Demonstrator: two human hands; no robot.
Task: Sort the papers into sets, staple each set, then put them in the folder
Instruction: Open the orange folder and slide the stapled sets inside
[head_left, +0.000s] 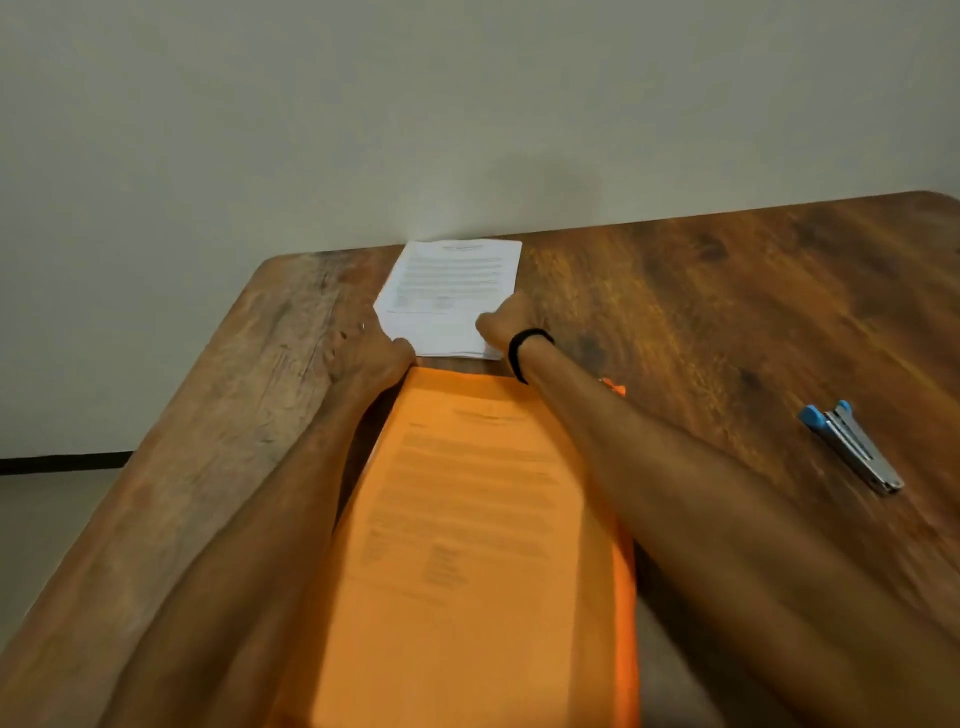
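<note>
White papers lie just beyond the folder, at the counter's far edge. Left hand and right hand touch their near corners, grip unclear. The stapler lies untouched right of the folder; stapling and filing apparently remain.

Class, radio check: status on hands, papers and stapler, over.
At near corners of white paper stack: left hand, right hand; grip unclear. Untouched stapler to the right. Between forearms, orange printed sheet; nothing blocking the stack.
</note>
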